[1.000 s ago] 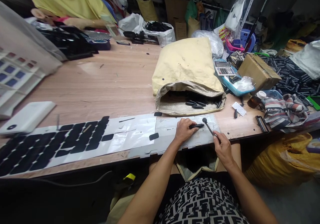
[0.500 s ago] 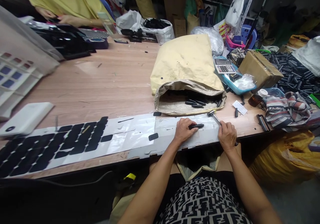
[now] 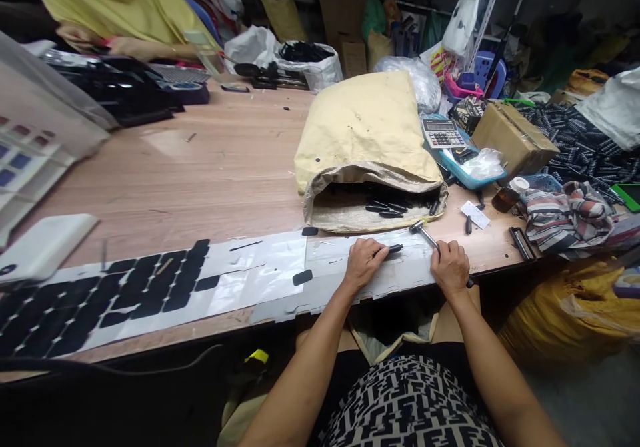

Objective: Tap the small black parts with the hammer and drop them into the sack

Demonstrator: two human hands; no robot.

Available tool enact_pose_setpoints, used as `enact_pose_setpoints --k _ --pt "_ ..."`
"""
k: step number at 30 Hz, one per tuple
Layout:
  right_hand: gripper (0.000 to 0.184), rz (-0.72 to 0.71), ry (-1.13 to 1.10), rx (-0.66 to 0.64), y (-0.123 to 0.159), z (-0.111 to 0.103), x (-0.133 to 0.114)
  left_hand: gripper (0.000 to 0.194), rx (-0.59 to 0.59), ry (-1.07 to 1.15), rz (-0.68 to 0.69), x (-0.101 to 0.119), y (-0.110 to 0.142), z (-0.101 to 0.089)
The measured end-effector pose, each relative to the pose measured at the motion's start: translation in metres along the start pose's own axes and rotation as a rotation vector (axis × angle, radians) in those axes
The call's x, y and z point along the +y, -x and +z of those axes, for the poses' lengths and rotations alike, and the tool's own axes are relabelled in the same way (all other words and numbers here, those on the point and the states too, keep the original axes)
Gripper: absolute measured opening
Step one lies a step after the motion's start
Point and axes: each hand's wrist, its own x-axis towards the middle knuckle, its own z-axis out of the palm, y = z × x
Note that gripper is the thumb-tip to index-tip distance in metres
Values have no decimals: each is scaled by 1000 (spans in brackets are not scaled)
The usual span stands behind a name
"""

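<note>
My left hand point(image 3: 366, 261) is closed on a small black pen-like piece point(image 3: 395, 248), whose end sticks out past the fingers to the right. Both rest low over the grey board point(image 3: 320, 295) at the table's front edge. Wrapped round the handle of a small hammer point(image 3: 425, 236) is my right hand point(image 3: 451, 267). The hammer's metal head lies to the upper right of the black piece, apart from it. Behind the hands, a pale yellow sack point(image 3: 370, 127) lies with its mouth facing me, and several similar black pieces point(image 3: 387, 207) show inside.
To the left, black rounded patches point(image 3: 183, 277) lie in rows on a white sheet. At right are a calculator point(image 3: 443, 134), a blue basket point(image 3: 473, 179), a cardboard box point(image 3: 513, 137), a brown bottle point(image 3: 505, 197) and a striped cloth point(image 3: 570, 220). A co-worker in yellow point(image 3: 115, 7) sits across the table.
My right hand has moved right and turned the hammer, so its head swung round and sits farther back. My left hand stays by the board, with less of the black piece showing.
</note>
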Motion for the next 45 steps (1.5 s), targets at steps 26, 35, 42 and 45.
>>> enact_pose_setpoints --k 26,35,42,45 --pt "21 12 -6 28 3 4 0 21 -2 -70 160 14 -5 -7" --pt "19 22 -16 16 3 4 -3 17 106 -317 57 -4 -111 1" --pt "19 32 -13 6 3 6 -2 13 109 -309 84 4 -93 -6" --pt "20 31 -12 4 3 6 -2 14 73 -260 111 10 -63 -14"
